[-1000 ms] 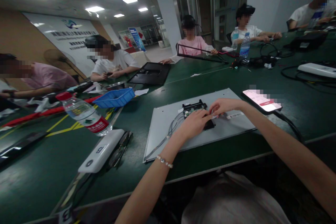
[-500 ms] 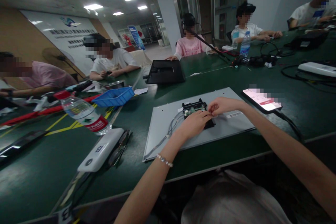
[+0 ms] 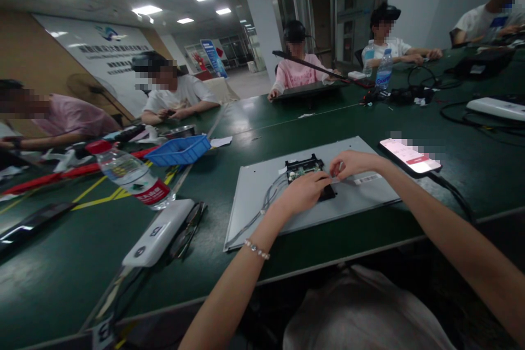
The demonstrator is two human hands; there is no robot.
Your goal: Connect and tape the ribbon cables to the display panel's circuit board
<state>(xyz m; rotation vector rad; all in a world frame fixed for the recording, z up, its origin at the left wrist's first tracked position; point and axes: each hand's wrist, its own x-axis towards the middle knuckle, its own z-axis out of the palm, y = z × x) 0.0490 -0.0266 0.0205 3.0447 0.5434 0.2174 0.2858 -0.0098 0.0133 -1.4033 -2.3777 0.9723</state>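
Note:
A flat silver-grey panel lies on the green table, with a black bracket and circuit board near its middle. Grey cables run from the board across the panel's left part. My left hand rests over the board's lower part, its fingers together; what they touch underneath is hidden. Just to the right, my right hand is pinched at the board's right edge, and anything between its fingertips is too small to make out.
A lit phone lies right of the panel. To the left are a white power bank, glasses, a tilted water bottle and a blue tray. Several people sit around the table.
My right hand has shifted slightly right, away from my left fingertips. Across the table, a person in pink has moved the large black panel back and to the right.

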